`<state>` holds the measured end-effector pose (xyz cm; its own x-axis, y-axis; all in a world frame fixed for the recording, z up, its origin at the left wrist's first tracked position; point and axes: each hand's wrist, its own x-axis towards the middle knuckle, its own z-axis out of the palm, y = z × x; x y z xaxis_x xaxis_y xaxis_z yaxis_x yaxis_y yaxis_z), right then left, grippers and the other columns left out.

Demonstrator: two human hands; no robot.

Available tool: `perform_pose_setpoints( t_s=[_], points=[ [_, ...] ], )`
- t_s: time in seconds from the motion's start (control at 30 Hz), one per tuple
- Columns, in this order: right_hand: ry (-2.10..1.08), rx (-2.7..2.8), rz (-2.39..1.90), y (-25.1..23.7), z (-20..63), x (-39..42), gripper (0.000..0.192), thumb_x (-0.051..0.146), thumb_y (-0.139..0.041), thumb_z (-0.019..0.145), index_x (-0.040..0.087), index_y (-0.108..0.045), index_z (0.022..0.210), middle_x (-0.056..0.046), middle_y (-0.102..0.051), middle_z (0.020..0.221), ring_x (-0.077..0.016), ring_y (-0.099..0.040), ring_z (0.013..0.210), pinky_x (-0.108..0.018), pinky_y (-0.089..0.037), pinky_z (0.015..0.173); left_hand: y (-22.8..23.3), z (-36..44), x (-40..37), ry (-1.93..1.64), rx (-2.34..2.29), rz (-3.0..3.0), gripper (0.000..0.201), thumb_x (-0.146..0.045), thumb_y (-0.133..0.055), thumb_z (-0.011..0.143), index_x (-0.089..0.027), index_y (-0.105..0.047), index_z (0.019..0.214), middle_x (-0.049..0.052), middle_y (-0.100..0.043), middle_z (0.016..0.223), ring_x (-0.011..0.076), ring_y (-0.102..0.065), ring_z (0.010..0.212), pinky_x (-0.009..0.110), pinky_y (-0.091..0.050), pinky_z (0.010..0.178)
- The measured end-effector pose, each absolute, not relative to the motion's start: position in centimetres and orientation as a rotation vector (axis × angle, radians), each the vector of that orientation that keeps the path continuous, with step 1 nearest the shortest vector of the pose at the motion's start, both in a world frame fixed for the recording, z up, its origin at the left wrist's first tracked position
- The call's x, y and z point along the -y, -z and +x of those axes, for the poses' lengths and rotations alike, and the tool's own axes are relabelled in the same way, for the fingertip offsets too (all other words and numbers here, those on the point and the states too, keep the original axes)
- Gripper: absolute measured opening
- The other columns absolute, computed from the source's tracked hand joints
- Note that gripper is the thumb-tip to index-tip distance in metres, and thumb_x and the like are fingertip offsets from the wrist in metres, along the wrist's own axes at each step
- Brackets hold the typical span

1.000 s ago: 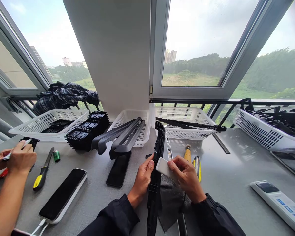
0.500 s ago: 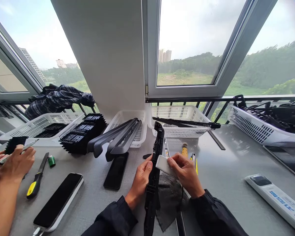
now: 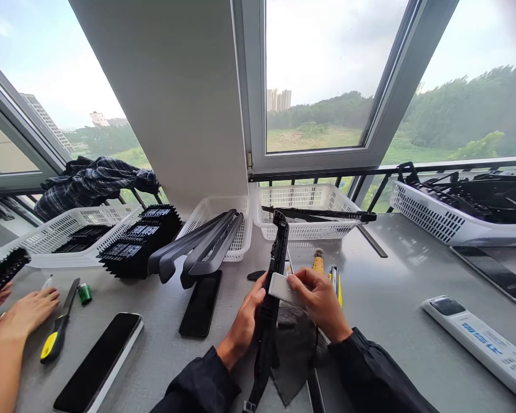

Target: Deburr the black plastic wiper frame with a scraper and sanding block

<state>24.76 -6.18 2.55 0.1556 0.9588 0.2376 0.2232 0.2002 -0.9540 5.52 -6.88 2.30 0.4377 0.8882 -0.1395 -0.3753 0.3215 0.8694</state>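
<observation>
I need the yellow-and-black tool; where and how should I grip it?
Probably by the thick handle, from above and the right: the tool lies handle toward you, its narrower blade pointing away, and another person's hand is close on the left.

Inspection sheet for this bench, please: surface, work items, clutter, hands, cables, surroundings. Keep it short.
Surface: grey table, with light glare.
Work items: black strip; white block overlapping it in this view, contact unclear.
Clutter: black phone, file, green cylinder.
Left hand: gripping the strip.
Right hand: pinching the block.
Cables: nothing clearly seen.
Surroundings: window, white basket behind, another person's hand at left.
</observation>
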Motion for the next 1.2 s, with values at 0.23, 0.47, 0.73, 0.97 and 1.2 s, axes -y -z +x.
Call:
perform_pose_setpoints(
  t_s=[0.23, 0.47, 0.73, 0.97, 1.2],
  points=[
    [-0.776, 1.285, -1.275, -2.2, 24.3, 6.3, 0.042, 0.059, -0.066, 0.093, 0.022, -0.064, 0.073, 0.0, -0.06, 0.066, -0.0166, -0.052, 0.062, -0.028, -0.04, 0.057, -2.7, 5.7, 7.4, -0.904, -0.872, 1.06, 0.086, -0.074, -0.048, 0.099, -0.01, -0.05, 0.157, 0.001, -0.064, 0.061, 0.0149, -0.049, 0.052, 0.025, -0.037, 0.053],
    [-0.808, 1.358, -1.266, -2.7, 24.8, 6.3, 0.039, 0.054, -0.069, 0.092, 0.021, -0.065, 0.071, -0.001, -0.064, 0.068, -0.0164, -0.054, 0.065, -0.028, -0.039, 0.059, -3.0, 5.6, 7.4, -0.907, -0.913, 1.103, 0.089, -0.079, -0.047, 0.097, -0.011, -0.051, 0.154, 0.0, -0.064, 0.062, 0.0145, -0.049, 0.052, 0.026, -0.036, 0.052],
    [-0.764, 1.331, -1.308, -2.9, 23.6, 6.8, 0.038, 0.052, -0.064, 0.095, 0.022, -0.063, 0.072, 0.0, -0.064, 0.067, -0.0166, -0.055, 0.063, -0.028, -0.041, 0.061, -2.9, 6.1, 8.1, -0.819, -0.825, 1.055, 0.09, -0.081, -0.055, 0.094, -0.015, -0.049, 0.155, 0.001, -0.067, 0.069, 0.015, -0.052, 0.057, 0.026, -0.038, 0.055],
    [-0.789, 1.302, -1.327, -2.9, 24.7, 6.3, 0.044, 0.06, -0.069, 0.092, 0.021, -0.067, 0.072, -0.001, -0.065, 0.068, -0.0176, -0.054, 0.064, -0.029, -0.04, 0.059, -2.6, 6.5, 7.8, -0.929, -0.778, 0.873, 0.076, -0.071, -0.054, 0.095, -0.015, -0.055, 0.147, 0.0, -0.065, 0.064, 0.014, -0.048, 0.05, 0.025, -0.034, 0.049],
    [-0.825, 1.214, -1.256, -3.2, 24.0, 6.8, 0.053, 0.072, -0.067, 0.091, 0.022, -0.063, 0.075, 0.0, -0.059, 0.067, -0.0162, -0.05, 0.062, -0.029, -0.038, 0.056, -2.9, 6.8, 7.7, -0.906, -0.754, 0.773, 0.06, -0.072, -0.065, 0.089, -0.018, -0.065, 0.116, -0.003, -0.062, 0.065, 0.0119, -0.05, 0.046, 0.026, -0.037, 0.05]
  ],
)
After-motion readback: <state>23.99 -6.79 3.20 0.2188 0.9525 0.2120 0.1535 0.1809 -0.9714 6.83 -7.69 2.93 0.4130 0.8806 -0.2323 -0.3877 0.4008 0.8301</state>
